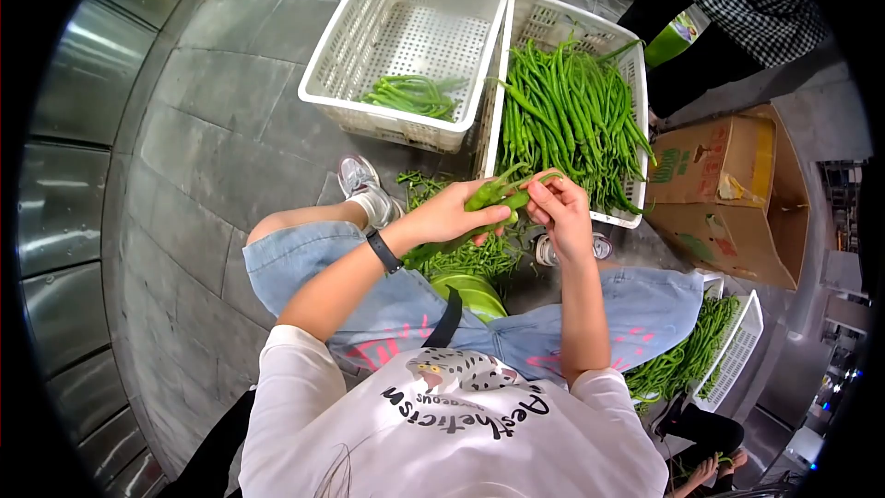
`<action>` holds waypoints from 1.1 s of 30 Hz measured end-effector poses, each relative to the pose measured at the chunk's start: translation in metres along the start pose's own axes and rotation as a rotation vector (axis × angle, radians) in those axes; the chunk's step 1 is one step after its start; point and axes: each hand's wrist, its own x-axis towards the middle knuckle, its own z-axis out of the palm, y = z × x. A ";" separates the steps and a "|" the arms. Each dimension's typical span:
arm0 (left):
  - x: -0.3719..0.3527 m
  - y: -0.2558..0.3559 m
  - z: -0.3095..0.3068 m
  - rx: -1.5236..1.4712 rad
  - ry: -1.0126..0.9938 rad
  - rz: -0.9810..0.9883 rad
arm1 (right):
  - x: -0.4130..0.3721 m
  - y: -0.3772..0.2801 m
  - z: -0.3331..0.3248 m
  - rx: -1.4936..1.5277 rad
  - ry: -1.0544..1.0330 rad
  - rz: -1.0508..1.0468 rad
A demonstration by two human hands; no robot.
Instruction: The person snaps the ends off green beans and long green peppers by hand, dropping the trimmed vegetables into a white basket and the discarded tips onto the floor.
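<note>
Over the lap, my left hand point(464, 211) is closed around a small bunch of green peppers point(491, 194). My right hand point(560, 209) touches the stem end of one of them, its thumb and fingertips pinched together on the stem. Just beyond the hands is a white crate point(643, 92) heaped with long green peppers point(567, 115). Left of it stands another white crate point(318, 83) with a small pile of peppers point(412, 95) at its near end. Green stems and scraps point(470, 258) lie on the floor below my hands.
An open cardboard box point(705, 175) stands at the right. A person in a checked garment point(751, 0) is at the top right. Another crate of peppers point(737, 350) sits at the lower right, near a second person's hands point(705, 470). Something green point(470, 293) is between my legs.
</note>
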 end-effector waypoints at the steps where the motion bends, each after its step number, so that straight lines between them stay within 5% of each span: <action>1: -0.001 0.003 0.000 0.004 -0.024 -0.012 | 0.000 -0.001 -0.001 0.107 -0.023 0.032; 9: 0.001 0.005 -0.003 -0.052 -0.031 -0.065 | 0.003 -0.003 0.002 0.522 0.022 0.079; 15: 0.002 0.001 -0.003 -0.024 -0.119 -0.096 | -0.003 -0.014 0.003 -0.136 -0.076 0.148; 17: 0.002 0.001 0.001 -0.010 -0.110 -0.018 | -0.001 -0.004 0.007 -0.350 -0.008 -0.033; 23: 0.004 0.006 0.005 0.028 0.035 0.048 | 0.001 -0.005 0.006 -0.095 0.094 0.004; 33: -0.002 0.001 0.002 0.024 -0.117 -0.007 | 0.002 0.000 -0.008 -0.065 -0.114 0.217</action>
